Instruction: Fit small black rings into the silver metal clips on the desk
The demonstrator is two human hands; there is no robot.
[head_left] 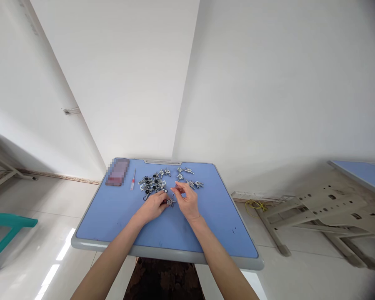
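Note:
My left hand [154,206] rests on the table's blue top, its fingertips closed on a small silvery metal piece [170,202] with thin arms. My right hand [188,201] is just to the right, thumb and fingers pinched around a thin metal rod [174,194] that slants down to that piece. Whether the rod is a tool or part of the piece I cannot tell. Beyond my left hand lies a pile of small metal pieces [148,182], several with round black centres. More silvery pieces [190,183] are scattered past my right hand.
A small screwdriver [132,184] with a clear and red handle lies left of the pile. Farther left is a blurred flat dark-red object [118,172]. A white wall stands behind the table [112,225]. A green stool [9,221] is at left, another desk [359,175] at right.

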